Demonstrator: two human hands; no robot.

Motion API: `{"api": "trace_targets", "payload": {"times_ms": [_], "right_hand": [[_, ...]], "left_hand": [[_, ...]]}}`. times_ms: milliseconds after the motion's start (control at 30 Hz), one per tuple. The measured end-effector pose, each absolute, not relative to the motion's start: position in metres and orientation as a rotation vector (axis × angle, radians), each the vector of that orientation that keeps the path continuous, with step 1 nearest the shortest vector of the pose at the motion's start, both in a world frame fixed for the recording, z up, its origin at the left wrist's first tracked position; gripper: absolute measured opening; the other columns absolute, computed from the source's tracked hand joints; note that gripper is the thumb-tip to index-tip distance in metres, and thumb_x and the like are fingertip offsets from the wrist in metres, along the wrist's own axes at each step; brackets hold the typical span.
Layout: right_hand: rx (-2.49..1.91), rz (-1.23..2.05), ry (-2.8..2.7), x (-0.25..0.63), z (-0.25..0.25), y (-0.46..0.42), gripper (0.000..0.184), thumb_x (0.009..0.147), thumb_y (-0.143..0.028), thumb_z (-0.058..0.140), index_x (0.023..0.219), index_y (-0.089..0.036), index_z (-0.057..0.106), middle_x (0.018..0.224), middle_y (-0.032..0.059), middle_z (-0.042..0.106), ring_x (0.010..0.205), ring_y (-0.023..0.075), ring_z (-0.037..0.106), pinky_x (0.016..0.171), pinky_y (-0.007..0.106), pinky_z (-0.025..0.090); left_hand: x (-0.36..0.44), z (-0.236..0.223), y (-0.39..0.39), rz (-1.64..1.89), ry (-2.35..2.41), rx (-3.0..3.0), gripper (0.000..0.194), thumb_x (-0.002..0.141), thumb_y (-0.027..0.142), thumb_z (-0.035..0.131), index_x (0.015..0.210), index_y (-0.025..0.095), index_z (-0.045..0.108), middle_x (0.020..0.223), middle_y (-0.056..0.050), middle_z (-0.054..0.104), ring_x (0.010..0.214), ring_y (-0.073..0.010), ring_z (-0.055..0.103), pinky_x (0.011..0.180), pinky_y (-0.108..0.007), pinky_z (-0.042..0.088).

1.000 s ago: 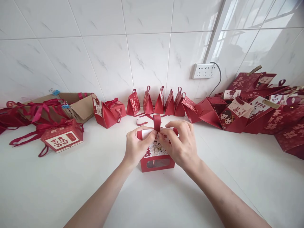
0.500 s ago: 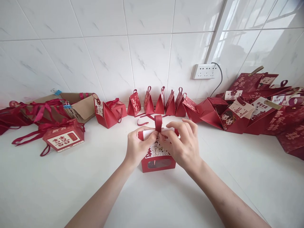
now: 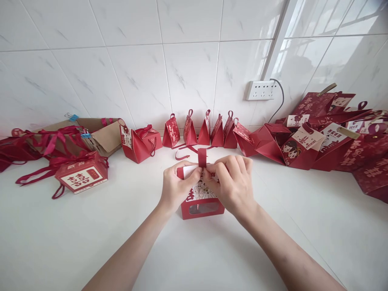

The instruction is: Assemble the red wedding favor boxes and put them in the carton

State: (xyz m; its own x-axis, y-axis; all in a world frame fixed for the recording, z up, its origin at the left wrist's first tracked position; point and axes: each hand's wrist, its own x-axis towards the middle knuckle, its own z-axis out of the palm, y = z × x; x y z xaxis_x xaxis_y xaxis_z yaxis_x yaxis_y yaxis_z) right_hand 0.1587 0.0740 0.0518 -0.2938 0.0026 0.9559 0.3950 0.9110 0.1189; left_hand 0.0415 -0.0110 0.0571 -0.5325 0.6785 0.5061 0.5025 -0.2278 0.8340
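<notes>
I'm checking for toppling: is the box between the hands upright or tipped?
Upright: the box stands on the counter, window low in front, strap on top.

One windowed box [image 3: 201, 200], one socket [image 3: 260, 90], seemingly two clips [image 3: 86, 135].

Single head-worn view, looking forward and down, near the hands [image 3: 175, 188] [image 3: 235, 184], facing a tiled wall [image 3: 190, 68]

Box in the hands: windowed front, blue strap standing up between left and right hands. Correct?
Not blue: the head view shows the strap is red. It stands up between the left hand and right hand, and the box has a windowed front.
</notes>
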Motion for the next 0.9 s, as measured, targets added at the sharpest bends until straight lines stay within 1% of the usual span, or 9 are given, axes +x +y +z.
{"api": "trace_targets", "payload": {"times_ms": [100, 167, 233, 333, 433, 533, 700, 833, 900], "right_hand": [[-0.161, -0.126, -1.895, 0.163, 0.055, 0.082, 0.011, 0.082, -0.014, 0.059, 0.084, -0.02, 0.051, 0.082, 0.0045, 0.057, 0.074, 0.0169, 0.053, 0.063, 0.03, 0.04], [-0.136, 0.071, -1.936, 0.166, 0.055, 0.086, 0.015, 0.085, -0.016, 0.058, 0.098, -0.018, 0.051, 0.096, 0.009, 0.058, 0.087, 0.0188, 0.057, 0.066, 0.031, 0.045], [-0.138, 0.172, -1.986, 0.168, 0.055, 0.086, 0.016, 0.087, -0.016, 0.056, 0.103, -0.018, 0.052, 0.098, 0.0092, 0.06, 0.089, 0.018, 0.059, 0.067, 0.03, 0.047], [-0.154, 0.208, -2.046, 0.167, 0.054, 0.083, 0.007, 0.088, -0.013, 0.053, 0.092, -0.018, 0.057, 0.082, 0.0029, 0.062, 0.071, 0.013, 0.059, 0.06, 0.026, 0.044], [-0.227, 0.253, -2.022, 0.165, 0.054, 0.078, 0.007, 0.088, -0.015, 0.053, 0.082, -0.017, 0.057, 0.073, 0.0006, 0.059, 0.06, 0.0107, 0.054, 0.053, 0.024, 0.041], [-0.285, 0.345, -2.008, 0.164, 0.057, 0.075, 0.01, 0.087, -0.016, 0.054, 0.077, -0.018, 0.056, 0.07, -0.0002, 0.057, 0.057, 0.0101, 0.051, 0.049, 0.022, 0.039], [-0.284, 0.451, -2.029, 0.166, 0.06, 0.075, 0.01, 0.085, -0.016, 0.053, 0.076, -0.017, 0.057, 0.068, -0.0006, 0.057, 0.054, 0.0095, 0.049, 0.048, 0.021, 0.038], [-0.301, 0.504, -2.028, 0.167, 0.061, 0.076, 0.009, 0.085, -0.022, 0.057, 0.076, -0.018, 0.057, 0.068, -0.0002, 0.058, 0.055, 0.01, 0.052, 0.049, 0.021, 0.04], [-0.295, 0.487, -2.027, 0.167, 0.061, 0.077, 0.01, 0.085, -0.023, 0.058, 0.077, -0.018, 0.057, 0.069, 0.0003, 0.059, 0.056, 0.011, 0.054, 0.048, 0.022, 0.041]], "left_hand": [[0.042, 0.057, -0.012, 1.854, 1.841, 1.433, 0.014, 0.073, 0.028, 0.063, 0.066, 0.016, 0.066, 0.057, 0.002, 0.061, 0.052, -0.0096, 0.051, 0.049, -0.018, 0.042], [0.042, 0.057, -0.012, 1.849, 1.837, 1.435, 0.017, 0.074, 0.031, 0.063, 0.066, 0.016, 0.066, 0.055, 0.002, 0.059, 0.049, -0.0094, 0.049, 0.047, -0.018, 0.041], [0.043, 0.057, -0.012, 1.841, 1.846, 1.43, 0.018, 0.074, 0.033, 0.063, 0.067, 0.016, 0.066, 0.054, 0.002, 0.057, 0.048, -0.0091, 0.047, 0.045, -0.018, 0.04], [0.043, 0.057, -0.012, 1.839, 1.856, 1.427, 0.018, 0.074, 0.032, 0.063, 0.066, 0.016, 0.066, 0.053, 0.002, 0.056, 0.047, -0.0085, 0.045, 0.045, -0.018, 0.039], [0.043, 0.057, -0.012, 1.845, 1.855, 1.434, 0.018, 0.074, 0.032, 0.063, 0.065, 0.016, 0.065, 0.052, 0.003, 0.055, 0.047, -0.0083, 0.046, 0.045, -0.017, 0.039], [0.043, 0.057, -0.012, 1.853, 1.858, 1.418, 0.019, 0.074, 0.032, 0.064, 0.064, 0.016, 0.064, 0.051, 0.003, 0.053, 0.047, -0.0081, 0.045, 0.044, -0.017, 0.038], [0.043, 0.057, -0.011, 1.852, 1.843, 1.419, 0.018, 0.074, 0.031, 0.064, 0.065, 0.016, 0.064, 0.052, 0.003, 0.054, 0.047, -0.008, 0.045, 0.044, -0.017, 0.038], [0.042, 0.056, -0.011, 1.866, 1.807, 1.419, 0.013, 0.074, 0.027, 0.063, 0.066, 0.016, 0.064, 0.053, 0.003, 0.055, 0.048, -0.0081, 0.046, 0.045, -0.018, 0.039], [0.042, 0.056, -0.012, 1.886, 1.744, 1.401, 0.013, 0.074, 0.026, 0.063, 0.067, 0.016, 0.064, 0.057, 0.002, 0.057, 0.053, -0.0087, 0.049, 0.05, -0.018, 0.042]]}}
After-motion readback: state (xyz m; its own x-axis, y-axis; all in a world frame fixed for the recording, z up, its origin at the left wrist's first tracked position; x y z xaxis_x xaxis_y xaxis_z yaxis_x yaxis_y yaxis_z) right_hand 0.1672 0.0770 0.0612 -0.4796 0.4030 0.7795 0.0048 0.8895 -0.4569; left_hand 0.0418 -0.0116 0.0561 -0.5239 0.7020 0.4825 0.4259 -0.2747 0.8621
